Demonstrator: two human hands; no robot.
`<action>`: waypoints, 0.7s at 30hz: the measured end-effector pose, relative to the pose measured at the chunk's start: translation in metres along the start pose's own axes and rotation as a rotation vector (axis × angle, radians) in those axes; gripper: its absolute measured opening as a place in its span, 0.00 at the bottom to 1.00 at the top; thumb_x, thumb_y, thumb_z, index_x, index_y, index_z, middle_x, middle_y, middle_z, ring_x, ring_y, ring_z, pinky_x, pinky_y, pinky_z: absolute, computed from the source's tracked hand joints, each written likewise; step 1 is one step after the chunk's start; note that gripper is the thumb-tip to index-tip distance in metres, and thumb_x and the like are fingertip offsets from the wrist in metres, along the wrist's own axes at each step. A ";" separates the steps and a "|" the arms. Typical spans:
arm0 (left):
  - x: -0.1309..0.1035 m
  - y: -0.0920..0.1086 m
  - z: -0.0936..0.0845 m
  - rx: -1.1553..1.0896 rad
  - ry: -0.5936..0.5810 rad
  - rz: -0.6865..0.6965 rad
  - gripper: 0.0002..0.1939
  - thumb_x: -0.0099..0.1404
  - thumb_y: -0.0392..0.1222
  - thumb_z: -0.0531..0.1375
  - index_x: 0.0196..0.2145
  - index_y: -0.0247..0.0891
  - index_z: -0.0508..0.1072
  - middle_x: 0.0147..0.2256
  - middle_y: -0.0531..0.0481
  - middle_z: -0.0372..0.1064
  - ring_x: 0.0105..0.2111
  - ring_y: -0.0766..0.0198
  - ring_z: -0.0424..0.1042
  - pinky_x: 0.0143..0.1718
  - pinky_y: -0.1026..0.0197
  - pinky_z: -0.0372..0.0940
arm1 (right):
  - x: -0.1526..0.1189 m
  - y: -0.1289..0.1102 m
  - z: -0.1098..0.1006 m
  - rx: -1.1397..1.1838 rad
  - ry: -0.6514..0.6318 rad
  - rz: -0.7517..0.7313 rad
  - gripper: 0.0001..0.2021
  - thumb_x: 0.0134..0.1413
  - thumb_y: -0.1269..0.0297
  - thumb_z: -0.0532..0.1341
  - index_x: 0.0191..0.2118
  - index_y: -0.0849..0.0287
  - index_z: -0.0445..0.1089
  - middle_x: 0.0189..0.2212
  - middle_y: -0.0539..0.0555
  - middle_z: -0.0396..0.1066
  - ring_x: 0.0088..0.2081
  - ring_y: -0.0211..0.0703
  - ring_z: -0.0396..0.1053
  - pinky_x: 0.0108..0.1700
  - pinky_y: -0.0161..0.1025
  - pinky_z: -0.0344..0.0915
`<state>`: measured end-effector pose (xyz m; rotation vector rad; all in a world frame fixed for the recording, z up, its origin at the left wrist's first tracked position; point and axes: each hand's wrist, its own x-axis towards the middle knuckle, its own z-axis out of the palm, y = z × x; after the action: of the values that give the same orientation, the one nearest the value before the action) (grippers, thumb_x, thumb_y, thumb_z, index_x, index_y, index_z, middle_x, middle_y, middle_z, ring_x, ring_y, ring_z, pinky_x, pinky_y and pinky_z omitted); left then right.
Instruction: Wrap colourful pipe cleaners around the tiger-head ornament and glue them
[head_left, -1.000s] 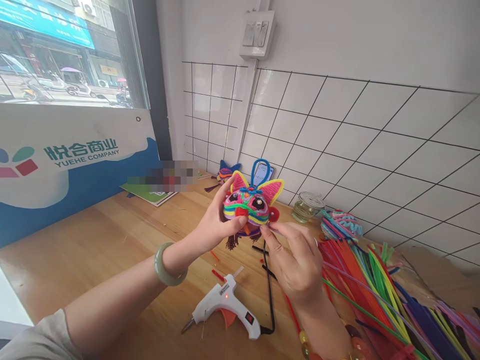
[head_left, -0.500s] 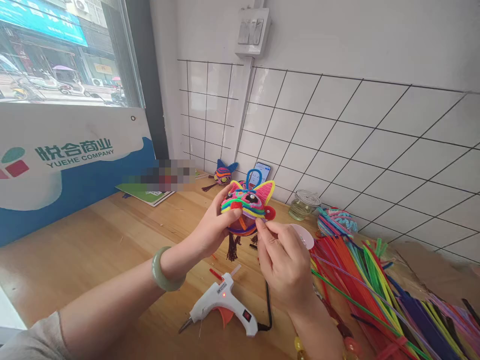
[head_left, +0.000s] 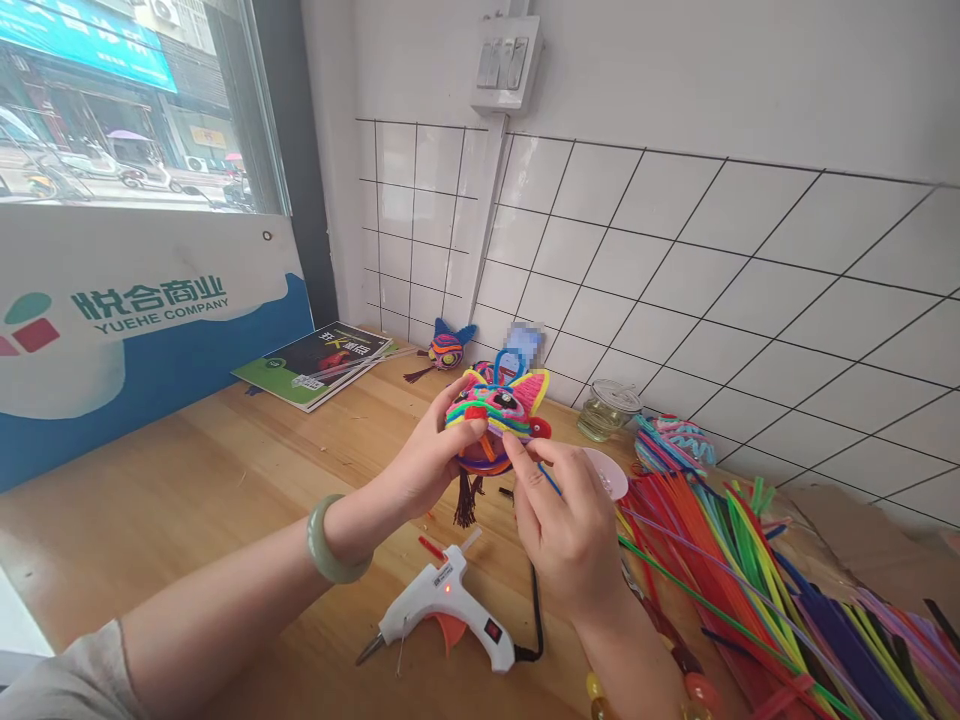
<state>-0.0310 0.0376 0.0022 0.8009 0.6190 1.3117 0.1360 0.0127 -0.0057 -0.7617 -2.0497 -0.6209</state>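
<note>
A colourful animal-head ornament [head_left: 491, 415] of wound pipe cleaners, with pink-and-yellow ears, black eyes, a red nose, a blue loop on top and dark tassels below, is raised above the table. My left hand [head_left: 439, 440] is closed round its left side, thumb across the front. At its lower right front, my right hand [head_left: 566, 510] presses its fingers together against the edge; whatever they pinch is hidden. A short blue strand [head_left: 550, 480] shows beside those fingers. Below lies a white glue gun [head_left: 442, 605] with its red light lit, nozzle toward the lower left.
Bundled pipe cleaners [head_left: 750, 580] cover the right side of the table. Behind are a glass jar [head_left: 609, 408], a ball of coloured strands [head_left: 675, 443], a phone [head_left: 523, 345] against the wall and a smaller blue-eared ornament [head_left: 448, 345]. A booklet [head_left: 315, 365] lies at the left.
The ornament has dipped and tilted slightly. My right fingertips have slid a little left along its lower edge, and a blue strand now shows beside them.
</note>
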 end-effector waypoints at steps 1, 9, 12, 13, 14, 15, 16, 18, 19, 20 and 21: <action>0.000 0.000 0.000 -0.003 0.001 0.001 0.40 0.54 0.42 0.70 0.61 0.44 0.59 0.51 0.44 0.73 0.46 0.54 0.74 0.44 0.55 0.71 | 0.000 0.000 0.000 -0.011 -0.001 -0.008 0.23 0.58 0.83 0.57 0.58 0.65 0.65 0.40 0.62 0.67 0.42 0.51 0.67 0.41 0.49 0.70; -0.001 -0.001 0.002 0.015 0.023 0.025 0.43 0.54 0.43 0.70 0.63 0.42 0.56 0.52 0.43 0.72 0.51 0.51 0.72 0.53 0.50 0.66 | 0.000 0.000 -0.001 -0.070 -0.017 -0.027 0.21 0.57 0.83 0.59 0.56 0.70 0.66 0.39 0.64 0.69 0.42 0.52 0.68 0.41 0.50 0.70; -0.001 -0.001 0.002 0.035 0.025 0.032 0.45 0.54 0.43 0.70 0.64 0.42 0.54 0.54 0.42 0.71 0.53 0.49 0.71 0.55 0.49 0.66 | 0.000 -0.001 -0.001 -0.097 -0.017 -0.031 0.19 0.59 0.82 0.58 0.56 0.68 0.66 0.39 0.63 0.69 0.42 0.52 0.68 0.40 0.50 0.71; -0.001 -0.001 0.002 0.040 0.027 0.032 0.46 0.54 0.43 0.70 0.65 0.42 0.53 0.55 0.41 0.71 0.53 0.49 0.71 0.55 0.49 0.66 | 0.000 0.000 -0.001 -0.104 -0.014 -0.029 0.19 0.59 0.81 0.58 0.56 0.67 0.66 0.39 0.62 0.69 0.41 0.52 0.68 0.40 0.49 0.71; -0.001 -0.001 0.002 0.042 0.025 0.029 0.46 0.55 0.44 0.70 0.65 0.42 0.53 0.55 0.41 0.70 0.53 0.49 0.71 0.54 0.49 0.67 | 0.000 0.000 -0.002 -0.108 -0.011 -0.026 0.19 0.60 0.81 0.57 0.56 0.66 0.66 0.39 0.61 0.69 0.41 0.51 0.68 0.40 0.49 0.71; -0.002 -0.001 0.002 0.041 0.020 0.025 0.45 0.56 0.44 0.69 0.66 0.42 0.52 0.56 0.41 0.70 0.53 0.50 0.72 0.53 0.50 0.67 | 0.000 0.000 -0.001 -0.111 -0.006 -0.023 0.19 0.60 0.81 0.57 0.56 0.64 0.66 0.39 0.61 0.69 0.41 0.51 0.68 0.40 0.48 0.71; -0.002 -0.001 0.002 0.037 0.011 0.020 0.45 0.57 0.45 0.69 0.66 0.43 0.52 0.56 0.41 0.70 0.52 0.50 0.73 0.52 0.50 0.68 | 0.000 0.000 -0.001 -0.112 -0.001 -0.021 0.19 0.60 0.81 0.57 0.56 0.64 0.66 0.39 0.60 0.69 0.41 0.50 0.69 0.40 0.48 0.71; -0.002 -0.001 0.002 0.030 -0.011 0.015 0.44 0.58 0.48 0.68 0.66 0.44 0.51 0.57 0.41 0.69 0.51 0.49 0.73 0.49 0.49 0.70 | -0.001 0.001 -0.001 -0.116 0.005 -0.021 0.19 0.61 0.81 0.56 0.56 0.63 0.66 0.39 0.60 0.69 0.41 0.49 0.69 0.40 0.48 0.71; -0.003 -0.001 0.003 0.028 -0.016 0.019 0.45 0.58 0.50 0.68 0.66 0.44 0.51 0.58 0.40 0.68 0.51 0.49 0.73 0.49 0.50 0.71 | -0.001 0.001 0.000 -0.119 0.005 -0.024 0.19 0.60 0.81 0.57 0.56 0.64 0.66 0.39 0.60 0.70 0.40 0.49 0.69 0.39 0.48 0.71; -0.003 -0.001 0.003 0.028 -0.014 0.024 0.46 0.58 0.50 0.68 0.67 0.43 0.50 0.58 0.40 0.67 0.52 0.48 0.73 0.49 0.50 0.71 | -0.001 0.001 0.000 -0.123 0.004 -0.026 0.19 0.60 0.81 0.57 0.56 0.64 0.66 0.39 0.60 0.70 0.40 0.49 0.69 0.39 0.48 0.71; -0.004 -0.001 0.003 0.030 -0.004 0.029 0.46 0.57 0.50 0.68 0.67 0.43 0.50 0.59 0.39 0.66 0.53 0.48 0.72 0.49 0.50 0.71 | -0.002 0.001 0.001 -0.127 0.003 -0.027 0.19 0.60 0.81 0.57 0.56 0.64 0.67 0.38 0.61 0.70 0.40 0.49 0.69 0.39 0.48 0.71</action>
<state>-0.0285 0.0335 0.0031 0.8394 0.6278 1.3293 0.1371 0.0132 -0.0075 -0.8072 -2.0353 -0.7732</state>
